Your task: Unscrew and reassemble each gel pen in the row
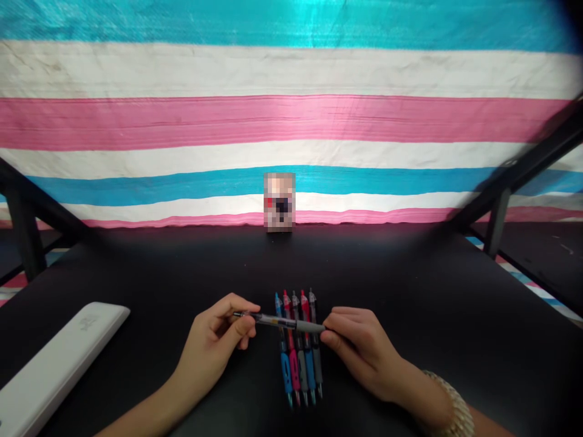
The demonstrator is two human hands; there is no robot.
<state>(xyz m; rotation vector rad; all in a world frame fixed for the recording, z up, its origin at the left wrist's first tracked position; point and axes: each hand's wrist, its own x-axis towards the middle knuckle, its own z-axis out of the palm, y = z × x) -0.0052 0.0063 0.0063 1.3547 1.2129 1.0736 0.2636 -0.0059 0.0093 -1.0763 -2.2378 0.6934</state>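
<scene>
While five pens lay lined up at the desk's six o'clock, left hand and right hand pinched a sixth pen, unplaced.

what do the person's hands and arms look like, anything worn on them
The left hand and right hand are bare, with no gloves, and no sleeves show on either arm. The right wrist wears a wide, pale bracelet that looks beaded or woven. The left wrist wears nothing.
</scene>
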